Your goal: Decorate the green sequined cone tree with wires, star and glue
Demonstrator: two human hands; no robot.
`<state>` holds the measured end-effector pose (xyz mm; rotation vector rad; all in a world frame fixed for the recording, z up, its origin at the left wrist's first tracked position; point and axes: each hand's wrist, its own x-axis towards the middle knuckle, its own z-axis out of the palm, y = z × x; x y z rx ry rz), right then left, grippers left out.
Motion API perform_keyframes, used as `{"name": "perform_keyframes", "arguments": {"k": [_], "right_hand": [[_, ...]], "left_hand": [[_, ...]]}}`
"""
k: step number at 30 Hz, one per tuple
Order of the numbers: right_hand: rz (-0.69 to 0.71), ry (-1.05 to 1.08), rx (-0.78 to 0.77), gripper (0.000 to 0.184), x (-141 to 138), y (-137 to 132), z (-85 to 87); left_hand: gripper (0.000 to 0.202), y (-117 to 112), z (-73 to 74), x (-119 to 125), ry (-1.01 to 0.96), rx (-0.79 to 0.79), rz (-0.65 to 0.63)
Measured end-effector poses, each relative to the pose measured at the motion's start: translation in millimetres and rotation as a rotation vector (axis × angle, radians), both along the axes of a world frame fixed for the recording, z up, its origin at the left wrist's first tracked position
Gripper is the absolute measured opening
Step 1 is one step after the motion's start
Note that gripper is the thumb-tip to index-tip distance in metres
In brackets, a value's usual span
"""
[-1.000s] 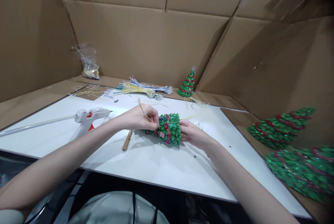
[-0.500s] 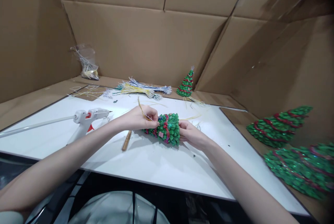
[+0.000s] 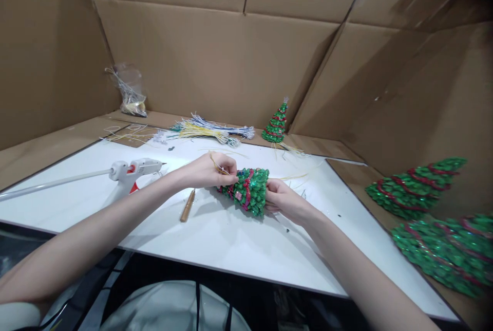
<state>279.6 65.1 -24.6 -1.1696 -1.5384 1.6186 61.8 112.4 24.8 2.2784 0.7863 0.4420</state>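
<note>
A small green Christmas tree [image 3: 252, 189] with red garlands lies on its side on the white board, its base turned to the right. My left hand [image 3: 219, 169] pinches a thin yellow wire [image 3: 217, 165] against the tree's upper side, and the wire loops over the fingers. At the base, my right hand [image 3: 283, 197] grips the tree with its fingertips hidden inside or behind the rim. Yellow wires [image 3: 298, 176] trail out past the right hand. A wooden-handled tool [image 3: 187, 206] lies just left of the tree, its tip hard to see.
To the left stands a white glue gun [image 3: 133, 171] with a long glue stick. Bundles of wires [image 3: 211, 130] lie at the back, near a plastic bag [image 3: 132, 97]. One little tree [image 3: 276, 124] stands behind; larger trees [image 3: 416, 189] lie along the right edge.
The wire end above my left hand sticks up less, and the yellow wires beyond my right hand reach farther right. Tree and hands have shifted slightly.
</note>
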Motion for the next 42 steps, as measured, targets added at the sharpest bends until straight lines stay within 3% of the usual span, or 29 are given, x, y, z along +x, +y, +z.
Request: {"name": "perform_keyframes", "arguments": {"k": [16,24,29,34,42], "right_hand": [[-0.019,-0.006,0.052,0.042,7,1,-2.7],[-0.049,-0.072,0.014,0.055,4,0,-2.3],[-0.049,-0.087,0.002,0.061,1,-2,1.8],[-0.048,-0.067,0.005,0.051,2,-1,-1.2],[-0.061,-0.042,0.002,0.049,2,-1,-3.2]], "left_hand": [[0.018,1,1.2,6,0.03,0.096,-0.006],[0.014,-6,7.5,8,0.055,0.17,0.027],[0.013,-3,7.6,16,0.062,0.145,0.061],[0.013,1,6.8,22,0.069,0.037,0.107],[0.019,4,5.4,13,0.097,0.0,0.054]]}}
